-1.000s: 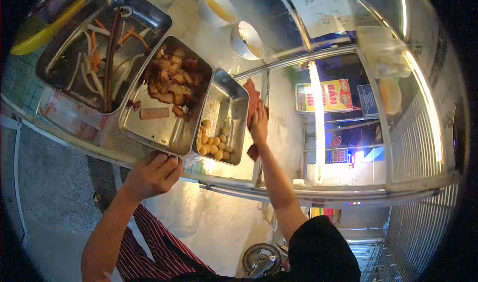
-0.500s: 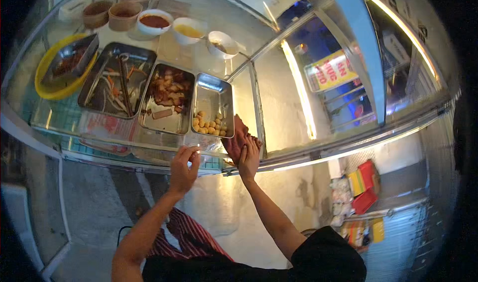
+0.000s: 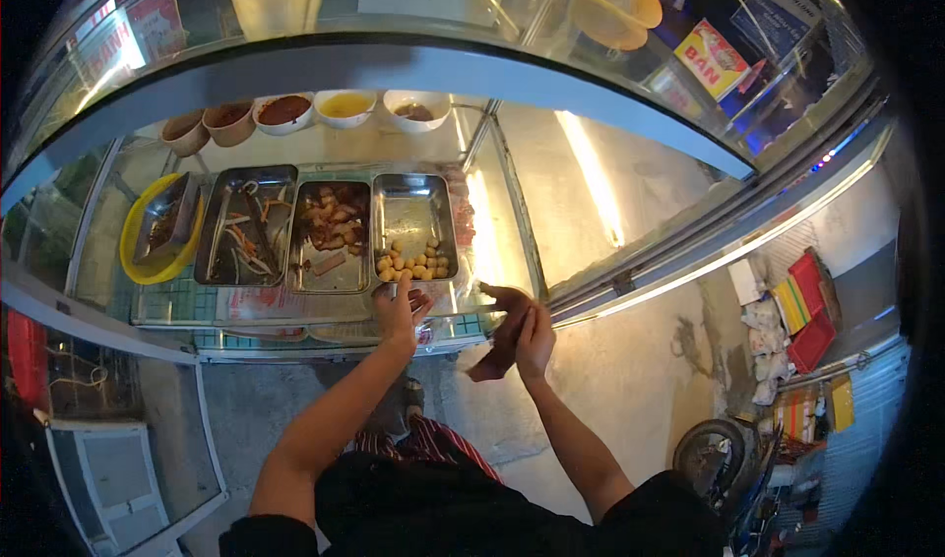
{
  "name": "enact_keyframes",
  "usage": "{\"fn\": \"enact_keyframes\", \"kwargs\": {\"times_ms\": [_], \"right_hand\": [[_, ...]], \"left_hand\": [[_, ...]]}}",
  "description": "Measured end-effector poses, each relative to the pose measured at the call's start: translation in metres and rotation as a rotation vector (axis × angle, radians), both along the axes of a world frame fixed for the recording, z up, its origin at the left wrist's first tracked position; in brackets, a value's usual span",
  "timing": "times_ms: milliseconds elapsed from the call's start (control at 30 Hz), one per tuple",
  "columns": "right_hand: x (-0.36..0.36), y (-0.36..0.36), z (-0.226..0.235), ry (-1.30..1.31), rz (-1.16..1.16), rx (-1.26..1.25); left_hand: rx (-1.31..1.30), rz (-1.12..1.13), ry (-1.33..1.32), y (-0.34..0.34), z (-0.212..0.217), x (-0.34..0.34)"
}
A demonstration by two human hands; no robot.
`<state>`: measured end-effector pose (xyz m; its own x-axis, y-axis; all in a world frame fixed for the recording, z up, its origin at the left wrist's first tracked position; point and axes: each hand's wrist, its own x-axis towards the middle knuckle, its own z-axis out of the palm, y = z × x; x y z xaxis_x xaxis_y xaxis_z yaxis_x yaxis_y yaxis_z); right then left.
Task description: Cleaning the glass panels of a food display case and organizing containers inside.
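- The right hand (image 3: 535, 336) grasps a soft dark brown cloth (image 3: 502, 336) beside the glass display case (image 3: 551, 213).
- The left hand (image 3: 399, 306), fingers spread and holding nothing, rests at the rectangular steel tray of small yellow balls (image 3: 413, 224).
- The cloth looks light and limp; best pinched at a bunched fold.

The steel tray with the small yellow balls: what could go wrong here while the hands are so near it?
The left hand touches the near rim of the steel tray; a push could tilt it and spill the yellow balls. The dark reddish-brown cloth in the right hand hangs loose and might brush the food.
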<state>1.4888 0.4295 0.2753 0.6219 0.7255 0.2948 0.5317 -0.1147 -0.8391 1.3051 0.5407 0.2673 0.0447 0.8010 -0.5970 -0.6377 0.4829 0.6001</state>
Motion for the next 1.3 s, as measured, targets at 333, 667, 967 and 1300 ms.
{"fn": "enact_keyframes", "kwargs": {"times_ms": [333,667,967,1300], "right_hand": [[-0.055,0.018,-0.018,-0.163,0.675,-0.093],[-0.069,0.054,0.011,0.249,1.038,-0.291],[0.038,0.094,-0.014,-0.293,0.377,-0.068],[0.042,0.230,-0.049,-0.863,-0.022,-0.355]], "left_hand": [[-0.080,-0.390,0.314,-0.051,0.016,-0.011],[-0.096,-0.314,-0.219,-0.080,0.024,-0.066],[0.081,0.121,0.370,-0.055,0.046,-0.178],[0.425,0.331,0.774,0.048,0.086,-0.329]]}}
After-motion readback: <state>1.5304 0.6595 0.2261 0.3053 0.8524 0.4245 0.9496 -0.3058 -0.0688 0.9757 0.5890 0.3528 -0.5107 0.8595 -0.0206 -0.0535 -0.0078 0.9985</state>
